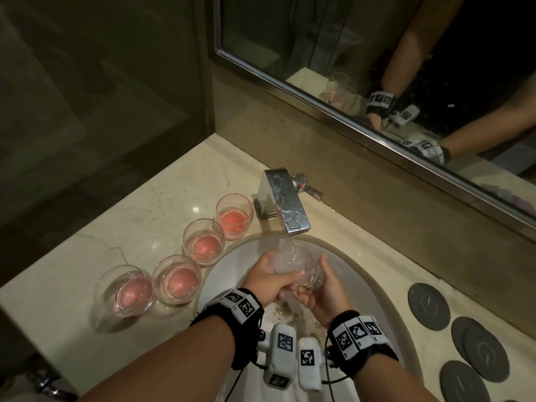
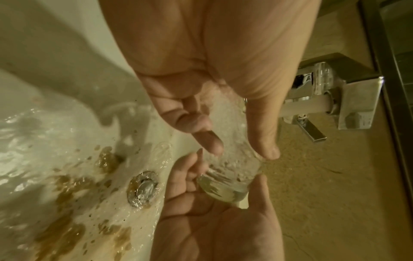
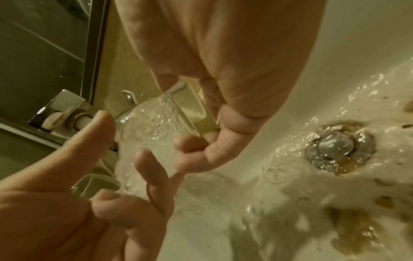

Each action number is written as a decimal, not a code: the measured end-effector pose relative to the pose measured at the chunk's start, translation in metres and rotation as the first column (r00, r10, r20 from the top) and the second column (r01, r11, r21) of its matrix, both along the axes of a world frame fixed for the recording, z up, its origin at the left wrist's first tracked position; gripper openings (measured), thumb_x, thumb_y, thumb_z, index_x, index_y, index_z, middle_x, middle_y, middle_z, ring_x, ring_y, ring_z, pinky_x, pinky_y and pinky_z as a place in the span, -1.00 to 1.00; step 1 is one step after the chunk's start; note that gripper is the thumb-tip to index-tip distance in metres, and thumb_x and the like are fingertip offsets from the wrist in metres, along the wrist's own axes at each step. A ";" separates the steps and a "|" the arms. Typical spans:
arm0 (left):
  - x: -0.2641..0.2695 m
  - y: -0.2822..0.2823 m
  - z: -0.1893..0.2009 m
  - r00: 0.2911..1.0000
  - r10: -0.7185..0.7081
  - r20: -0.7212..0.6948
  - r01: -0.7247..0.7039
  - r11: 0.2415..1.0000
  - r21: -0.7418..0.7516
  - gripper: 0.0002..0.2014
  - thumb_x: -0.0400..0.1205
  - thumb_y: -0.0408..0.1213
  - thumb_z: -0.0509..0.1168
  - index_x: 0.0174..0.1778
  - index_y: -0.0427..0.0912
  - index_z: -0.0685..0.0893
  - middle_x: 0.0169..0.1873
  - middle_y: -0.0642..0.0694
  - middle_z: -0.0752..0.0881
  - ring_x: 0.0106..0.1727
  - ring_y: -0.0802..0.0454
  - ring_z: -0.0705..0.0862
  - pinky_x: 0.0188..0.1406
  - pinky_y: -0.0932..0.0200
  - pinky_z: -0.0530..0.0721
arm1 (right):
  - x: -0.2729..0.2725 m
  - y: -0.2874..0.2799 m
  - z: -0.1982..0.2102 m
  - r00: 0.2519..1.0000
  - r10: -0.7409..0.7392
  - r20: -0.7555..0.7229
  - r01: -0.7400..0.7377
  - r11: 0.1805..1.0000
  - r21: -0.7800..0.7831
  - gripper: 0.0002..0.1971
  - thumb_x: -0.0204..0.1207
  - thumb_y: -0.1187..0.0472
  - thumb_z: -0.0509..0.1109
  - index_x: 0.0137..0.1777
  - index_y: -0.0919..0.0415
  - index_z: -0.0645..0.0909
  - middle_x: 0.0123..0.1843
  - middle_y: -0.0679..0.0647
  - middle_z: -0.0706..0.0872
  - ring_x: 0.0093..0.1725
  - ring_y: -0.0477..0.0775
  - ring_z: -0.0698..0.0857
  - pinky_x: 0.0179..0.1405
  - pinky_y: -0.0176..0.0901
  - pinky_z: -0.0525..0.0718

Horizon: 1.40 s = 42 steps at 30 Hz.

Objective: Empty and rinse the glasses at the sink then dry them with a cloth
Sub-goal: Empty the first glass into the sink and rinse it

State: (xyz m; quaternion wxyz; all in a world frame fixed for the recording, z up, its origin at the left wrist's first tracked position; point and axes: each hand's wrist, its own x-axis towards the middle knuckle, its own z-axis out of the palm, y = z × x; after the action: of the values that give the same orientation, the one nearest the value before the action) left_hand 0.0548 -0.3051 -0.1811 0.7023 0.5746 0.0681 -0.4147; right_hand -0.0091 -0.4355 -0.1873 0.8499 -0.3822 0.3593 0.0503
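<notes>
A clear glass (image 1: 307, 268) is tilted under the stream from the chrome faucet (image 1: 285, 210), over the white sink (image 1: 362, 274). My left hand (image 1: 272, 278) grips its rim end, thumb across the top. My right hand (image 1: 322, 288) cups the base, fingers curled beneath it. In the left wrist view the glass (image 2: 230, 176) foams with water between my left hand (image 2: 234, 141) and my right hand (image 2: 212, 220). In the right wrist view the glass (image 3: 152, 134) sits between my right hand (image 3: 196, 153) and my left hand (image 3: 125, 167). Several glasses with pink liquid (image 1: 204, 242) stand in a row on the counter, left of the sink.
Brown residue lies around the drain (image 2: 143, 189) in the wet basin. Dark round coasters (image 1: 428, 306) lie on the marble counter (image 1: 162, 198) to the right of the sink. A framed mirror (image 1: 377, 68) runs behind the faucet, and a wall closes the left.
</notes>
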 end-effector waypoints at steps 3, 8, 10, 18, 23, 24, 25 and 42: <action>0.002 0.001 -0.001 0.999 0.041 0.011 -0.042 0.999 0.032 -0.33 0.46 -0.26 0.58 0.45 -0.08 0.43 0.15 -0.23 0.74 -0.44 0.13 0.69 -0.59 0.28 0.52 | 0.002 0.002 0.005 0.998 -0.042 0.047 0.042 0.999 -0.004 -0.55 0.67 0.03 0.21 0.33 0.41 0.50 -0.08 0.41 0.70 -0.40 0.18 0.74 -0.40 -0.10 0.81; 0.006 0.002 -0.006 1.000 0.015 -0.015 -0.015 1.000 0.000 -0.30 0.48 -0.30 0.56 0.50 -0.08 0.40 0.21 -0.25 0.70 -0.33 0.12 0.76 -0.52 0.29 0.55 | 0.003 -0.002 0.002 1.000 -0.003 0.007 0.004 0.995 -0.101 -0.40 0.54 -0.19 0.27 0.21 0.41 0.57 -0.35 0.17 0.71 -0.55 -0.02 0.62 -0.63 -0.31 0.61; 0.006 0.000 -0.006 0.999 0.031 0.007 -0.032 0.999 0.014 -0.31 0.49 -0.33 0.56 0.50 -0.12 0.42 0.25 -0.24 0.69 -0.35 0.11 0.73 -0.56 0.31 0.53 | 0.002 -0.001 0.006 1.000 0.003 0.026 -0.001 0.997 -0.072 -0.44 0.62 -0.15 0.20 0.18 0.41 0.63 -0.21 0.29 0.75 -0.43 0.09 0.70 -0.50 -0.22 0.72; 0.007 0.000 -0.005 0.999 -0.036 -0.026 0.035 0.999 -0.019 -0.43 0.51 -0.36 0.52 0.41 -0.07 0.47 -0.01 -0.16 0.75 -0.27 0.03 0.76 -0.57 0.30 0.51 | 0.002 -0.003 0.005 1.000 0.007 0.026 -0.009 0.997 0.082 -0.40 0.56 -0.21 0.23 0.14 0.38 0.71 -0.19 0.30 0.75 -0.53 0.02 0.69 -0.46 -0.19 0.76; 0.008 0.002 -0.006 0.996 -0.025 -0.088 0.023 0.999 -0.022 -0.41 0.51 -0.39 0.52 0.44 -0.24 0.47 -0.06 -0.36 0.79 -0.23 -0.09 0.72 -0.50 0.26 0.58 | 0.006 -0.001 0.006 0.999 -0.033 0.023 0.029 0.988 0.154 -0.51 0.54 0.03 0.27 0.36 0.34 0.48 0.06 0.45 0.70 -0.33 0.24 0.77 -0.36 -0.03 0.82; 0.008 0.004 -0.006 0.994 -0.040 -0.098 0.038 0.999 -0.020 -0.46 0.53 -0.40 0.51 0.41 -0.20 0.49 -0.02 -0.35 0.77 -0.20 -0.08 0.72 -0.49 0.27 0.59 | 0.005 -0.002 0.006 0.999 -0.039 0.009 0.038 0.992 0.119 -0.50 0.53 0.02 0.30 0.37 0.33 0.47 -0.02 0.40 0.73 -0.39 0.17 0.75 -0.42 -0.10 0.80; 0.008 0.006 -0.005 0.993 -0.054 -0.103 0.053 0.999 -0.012 -0.52 0.54 -0.41 0.49 0.34 -0.09 0.52 -0.02 -0.29 0.76 -0.20 -0.04 0.72 -0.49 0.28 0.60 | 0.004 -0.003 0.005 0.999 -0.036 -0.008 0.037 0.998 0.053 -0.49 0.54 -0.01 0.32 0.37 0.31 0.48 -0.13 0.31 0.75 -0.47 0.10 0.71 -0.50 -0.17 0.75; -0.032 0.012 0.049 0.939 -0.228 -0.259 0.208 0.973 -0.102 -0.40 0.43 0.16 0.43 0.24 -0.21 0.66 0.12 -0.23 0.79 -0.13 -0.06 0.77 -0.36 0.17 0.67 | -0.052 -0.010 0.120 0.970 0.157 -0.184 -0.206 0.142 -0.968 -0.53 0.33 0.06 0.64 0.20 -0.15 0.56 0.11 -0.15 0.61 0.12 -0.25 0.60 0.16 -0.26 0.56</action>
State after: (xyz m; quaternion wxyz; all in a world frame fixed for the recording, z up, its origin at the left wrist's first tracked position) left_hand 0.0224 -0.2929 -0.1322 0.6569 0.4909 0.0834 -0.5662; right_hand -0.0607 -0.4452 -0.0672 0.3829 -0.8782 0.2739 -0.0839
